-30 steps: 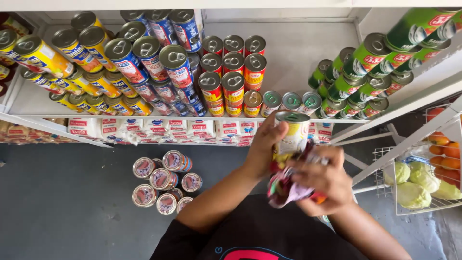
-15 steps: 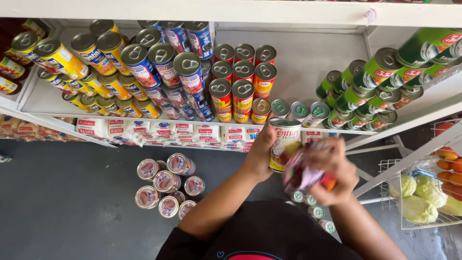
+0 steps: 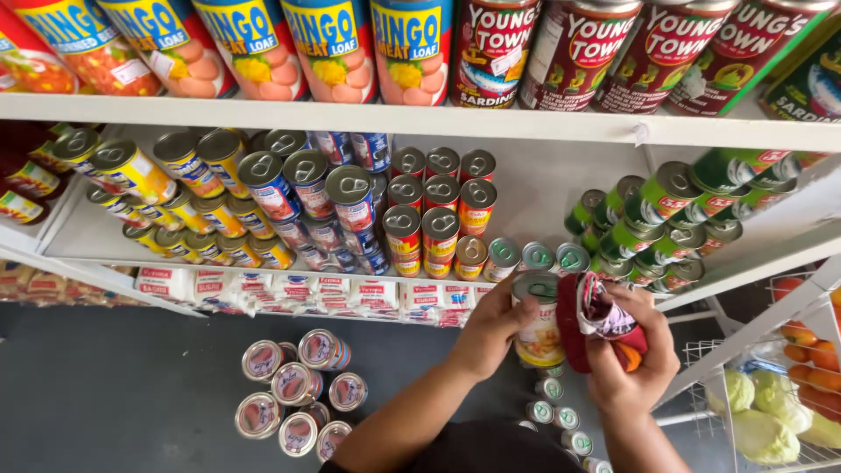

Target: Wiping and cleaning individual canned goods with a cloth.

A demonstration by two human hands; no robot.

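We've got the yellow-labelled can (image 3: 538, 322) in our left hand (image 3: 487, 331), fingers wrapped around its side, held in the air just below the front edge of the middle shelf (image 3: 561, 194). Our right hand (image 3: 632, 361) is closed around a bunched red cloth (image 3: 596, 317) that's touching the can's top rim. Red cans (image 3: 435, 215) sit stacked at that shelf's front edge right above. A cluster of cans (image 3: 296, 391) stands on the dark floor (image 3: 105, 394) with open room around it, well left of us.
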